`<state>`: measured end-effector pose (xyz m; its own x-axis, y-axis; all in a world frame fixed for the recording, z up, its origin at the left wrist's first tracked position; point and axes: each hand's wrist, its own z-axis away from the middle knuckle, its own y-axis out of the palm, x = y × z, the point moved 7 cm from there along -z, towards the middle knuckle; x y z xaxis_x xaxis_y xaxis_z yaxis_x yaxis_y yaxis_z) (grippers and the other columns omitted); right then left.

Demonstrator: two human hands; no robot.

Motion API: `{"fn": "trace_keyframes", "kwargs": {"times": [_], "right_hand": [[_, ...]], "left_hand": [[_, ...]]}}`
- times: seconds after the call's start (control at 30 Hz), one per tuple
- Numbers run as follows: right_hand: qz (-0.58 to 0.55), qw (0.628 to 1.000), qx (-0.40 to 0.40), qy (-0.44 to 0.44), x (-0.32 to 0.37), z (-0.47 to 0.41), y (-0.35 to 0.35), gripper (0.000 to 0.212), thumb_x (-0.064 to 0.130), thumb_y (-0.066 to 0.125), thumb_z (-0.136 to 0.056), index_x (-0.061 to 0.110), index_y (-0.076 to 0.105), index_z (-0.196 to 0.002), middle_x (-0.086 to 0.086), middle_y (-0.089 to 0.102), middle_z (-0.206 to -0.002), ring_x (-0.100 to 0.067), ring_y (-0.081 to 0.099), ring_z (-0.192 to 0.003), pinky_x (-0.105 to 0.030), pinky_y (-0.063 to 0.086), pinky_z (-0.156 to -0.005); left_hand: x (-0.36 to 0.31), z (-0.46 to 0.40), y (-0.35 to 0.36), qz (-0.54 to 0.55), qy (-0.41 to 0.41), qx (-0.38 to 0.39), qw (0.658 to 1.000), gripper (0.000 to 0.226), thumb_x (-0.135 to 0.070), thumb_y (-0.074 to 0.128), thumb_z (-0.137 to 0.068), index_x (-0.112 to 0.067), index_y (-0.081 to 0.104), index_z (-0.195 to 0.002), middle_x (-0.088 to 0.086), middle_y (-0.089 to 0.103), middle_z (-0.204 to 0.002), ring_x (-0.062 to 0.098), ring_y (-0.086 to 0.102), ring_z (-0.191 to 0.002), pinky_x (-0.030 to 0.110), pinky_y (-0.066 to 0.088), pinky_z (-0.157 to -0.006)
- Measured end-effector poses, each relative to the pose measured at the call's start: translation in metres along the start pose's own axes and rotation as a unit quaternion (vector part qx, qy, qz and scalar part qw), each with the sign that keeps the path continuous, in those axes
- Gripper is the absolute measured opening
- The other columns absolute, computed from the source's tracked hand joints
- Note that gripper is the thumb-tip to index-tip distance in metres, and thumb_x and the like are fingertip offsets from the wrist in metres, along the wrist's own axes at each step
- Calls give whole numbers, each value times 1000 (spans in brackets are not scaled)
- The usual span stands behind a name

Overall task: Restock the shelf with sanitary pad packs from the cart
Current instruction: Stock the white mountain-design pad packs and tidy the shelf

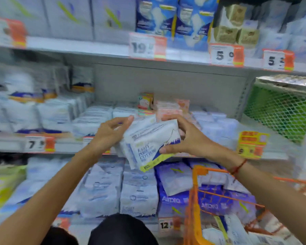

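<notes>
Both hands hold the pack (148, 144) between them: left hand (111, 133) and right hand (182, 138) fingers curl round its ends.

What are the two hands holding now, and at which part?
Both grip white pad packs: left hand at their left edge, right hand at their right end.

White pack (148, 144) tilted, apparently before shelf (166, 71).

pad pack (148, 144): glossy plastic film | cart (194, 191): orange wire | shelf (166, 82): matt grey metal
</notes>
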<state>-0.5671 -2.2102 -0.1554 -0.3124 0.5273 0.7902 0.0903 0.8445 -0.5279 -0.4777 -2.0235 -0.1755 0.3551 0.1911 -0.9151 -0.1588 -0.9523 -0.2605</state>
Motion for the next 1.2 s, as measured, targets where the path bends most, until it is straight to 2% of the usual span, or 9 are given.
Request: {"fn": "trace_keyframes", "kwargs": {"times": [0.13,0.23,0.4,0.53,0.67,0.8,0.97,1.1,1.2], "right_hand": [[-32,998,55,9,-1,-29,45,62,1,83,-65,16,49,-115,5,60,-101,-1,56,-90,-13,50,-74],[-1,998,66,8,2,-55,47,61,7,86,-62,22,52,-110,4,61,-108,-2,59,-91,-14,51,-76],[48,991,-122,26,10,-96,-11,61,19,88,-58,26,51,-106,5,58,-101,-10,58,-84,-29,55,-72],[-14,977,-199,70,4,-116,-35,67,21,85,-64,20,43,-116,-4,58,-101,-16,60,-68,-35,55,-58],[-54,969,-221,98,-11,-132,-29,66,28,82,-67,18,42,-118,6,61,-90,-2,61,-61,-25,48,-49],[-117,966,-194,124,-27,-146,-6,62,27,81,-68,17,45,-117,4,65,-95,-5,64,-73,-26,51,-60],[-211,955,-119,173,-47,-164,26,49,29,78,-70,11,65,-114,-11,74,-98,-22,69,-80,-30,55,-66],[-312,928,-113,171,-51,-175,34,39,26,71,-79,12,67,-114,-9,73,-105,-21,70,-92,-35,59,-80],[-300,934,-111,158,-48,-180,33,39,30,70,-80,16,65,-117,-6,72,-109,-24,68,-104,-42,54,-91]], "left_hand": [[29,-5,-39,22,-28,31,999,25,-44,58,-87,-33,66,-108,-12,61,-116,7,55,-111,7,43,-56],[34,-29,-53,26,-25,64,997,36,-50,64,-77,-39,62,-111,-9,58,-123,10,55,-113,15,48,-71],[19,-107,-64,9,10,14,1000,48,-40,66,-84,-26,55,-128,-13,54,-112,-11,51,-88,-1,41,-57],[23,-166,-46,-57,22,77,995,57,-45,68,-81,-24,54,-132,-8,50,-138,8,44,-127,17,36,-95],[44,-195,-28,-144,37,148,978,63,-42,74,-76,-22,53,-132,-9,53,-135,9,45,-128,17,34,-99],[69,-199,-13,-227,43,258,938,67,-39,81,-70,-23,52,-129,-18,56,-120,-1,52,-111,0,37,-86],[80,-208,-15,-279,52,302,910,92,-52,82,-62,-23,43,-140,-12,49,-140,8,47,-126,32,38,-111],[72,-210,-19,-343,20,347,873,102,-62,78,-59,-27,36,-145,-11,44,-145,11,43,-131,36,33,-114],[61,-212,-13,-380,22,351,855,80,-40,77,-73,-21,41,-143,-8,47,-143,12,45,-129,26,33,-110]]}}
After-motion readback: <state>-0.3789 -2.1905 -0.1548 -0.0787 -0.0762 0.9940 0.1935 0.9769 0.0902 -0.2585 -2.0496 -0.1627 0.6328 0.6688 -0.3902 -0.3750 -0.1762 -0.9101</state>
